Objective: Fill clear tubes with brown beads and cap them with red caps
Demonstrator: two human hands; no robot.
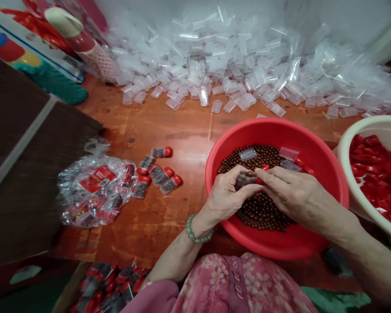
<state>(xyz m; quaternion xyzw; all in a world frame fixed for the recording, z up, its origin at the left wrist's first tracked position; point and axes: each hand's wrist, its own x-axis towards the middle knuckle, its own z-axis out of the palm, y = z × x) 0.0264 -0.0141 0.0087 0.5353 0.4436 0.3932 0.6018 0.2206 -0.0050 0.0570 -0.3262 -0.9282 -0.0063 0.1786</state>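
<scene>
My left hand is closed around a small clear vial filled with brown beads, held over a red basin. My right hand pinches a red cap at the vial's mouth. The basin holds a heap of brown beads with a few empty clear vials lying on top. A green bead bracelet circles my left wrist.
A white basin of red caps sits at the right. A big heap of empty clear vials lines the back of the wooden table. Filled, capped vials and a plastic bag of them lie left. A dark board is far left.
</scene>
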